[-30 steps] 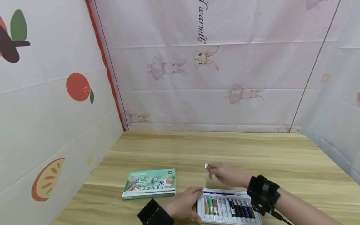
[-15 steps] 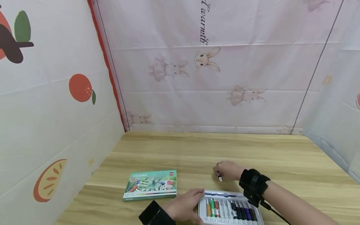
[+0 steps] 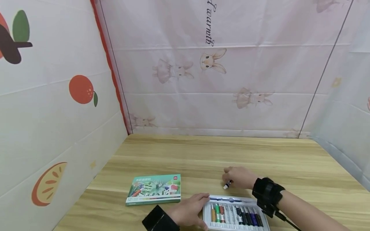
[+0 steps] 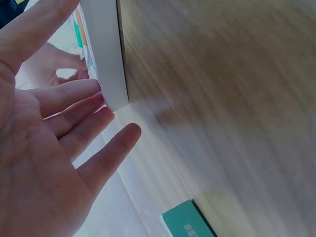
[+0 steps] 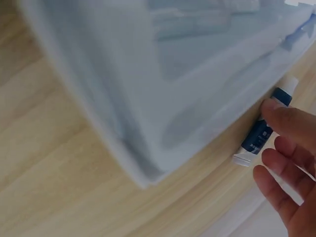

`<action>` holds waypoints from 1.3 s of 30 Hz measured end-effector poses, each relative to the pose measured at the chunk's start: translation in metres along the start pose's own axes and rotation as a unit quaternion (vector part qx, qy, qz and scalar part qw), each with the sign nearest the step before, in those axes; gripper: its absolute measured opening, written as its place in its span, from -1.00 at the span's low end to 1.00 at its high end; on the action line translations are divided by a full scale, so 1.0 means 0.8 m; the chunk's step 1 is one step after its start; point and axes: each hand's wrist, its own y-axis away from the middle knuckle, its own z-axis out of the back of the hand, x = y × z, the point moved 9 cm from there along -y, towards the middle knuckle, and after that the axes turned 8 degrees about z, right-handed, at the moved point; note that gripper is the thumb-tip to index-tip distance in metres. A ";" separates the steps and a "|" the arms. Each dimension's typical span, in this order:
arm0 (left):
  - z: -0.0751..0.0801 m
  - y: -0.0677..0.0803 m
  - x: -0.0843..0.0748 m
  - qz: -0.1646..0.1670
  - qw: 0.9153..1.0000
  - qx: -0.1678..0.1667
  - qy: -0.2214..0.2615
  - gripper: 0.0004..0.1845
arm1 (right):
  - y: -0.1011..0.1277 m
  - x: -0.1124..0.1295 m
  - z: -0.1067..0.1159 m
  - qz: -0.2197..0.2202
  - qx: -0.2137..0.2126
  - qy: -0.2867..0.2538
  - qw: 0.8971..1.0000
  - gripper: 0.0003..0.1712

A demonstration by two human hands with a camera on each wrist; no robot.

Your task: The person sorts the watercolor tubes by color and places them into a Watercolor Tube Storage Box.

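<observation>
A white paint tray (image 3: 251, 202) with several colour tubes (image 3: 235, 215) lies at the table's near edge. My left hand (image 3: 189, 210) rests open against its left end, and in the left wrist view my straight fingers (image 4: 74, 94) touch the tray's corner (image 4: 111, 64). Just behind the tray, my right hand (image 3: 240, 177) holds a small blue paint tube (image 3: 227, 184) low over the table. In the right wrist view a fingertip (image 5: 291, 121) lies on the blue paint tube (image 5: 260, 131), beside the blurred tray wall (image 5: 148, 74).
A green paint box (image 3: 154, 189) lies flat to the left of the tray, and its corner shows as a green box (image 4: 185, 222) in the left wrist view. The wooden table (image 3: 219, 154) is fenced by printed sheets on the left, back and right.
My right hand has drawn back toward the tray with the tube and turned it, so its white cap now points down-left. The left hand has stayed on the tray.
</observation>
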 end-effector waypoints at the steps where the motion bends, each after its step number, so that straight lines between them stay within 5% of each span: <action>1: 0.000 0.001 0.000 -0.002 1.000 0.000 0.000 -0.14 | 0.001 0.003 0.001 0.001 0.002 0.006 1.000 -0.82; 7: 0.000 0.003 0.002 -0.003 1.000 0.001 0.000 -0.15 | 0.001 0.022 0.010 0.015 0.004 0.012 1.000 -0.82; 11: 0.001 0.005 0.001 -0.007 1.000 -0.001 -0.005 -0.15 | -0.003 0.059 0.025 0.081 -0.018 0.018 0.996 -0.84; 18: 0.008 0.008 -0.001 -0.016 0.998 -0.033 -0.056 -0.11 | -0.005 0.141 0.038 0.213 -0.048 0.059 0.974 -0.68; 22: 0.009 0.008 0.001 -0.015 0.999 -0.031 -0.030 -0.05 | -0.007 0.165 0.035 0.253 -0.065 0.079 0.962 -0.74; 28: 0.005 0.007 0.005 -0.011 0.999 -0.017 0.046 0.10 | -0.013 0.179 0.022 0.279 -0.067 0.118 0.951 -0.73; 39: 0.005 0.006 0.004 0.004 0.999 -0.016 0.043 0.08 | -0.018 0.168 0.015 0.256 -0.051 0.052 0.964 -0.76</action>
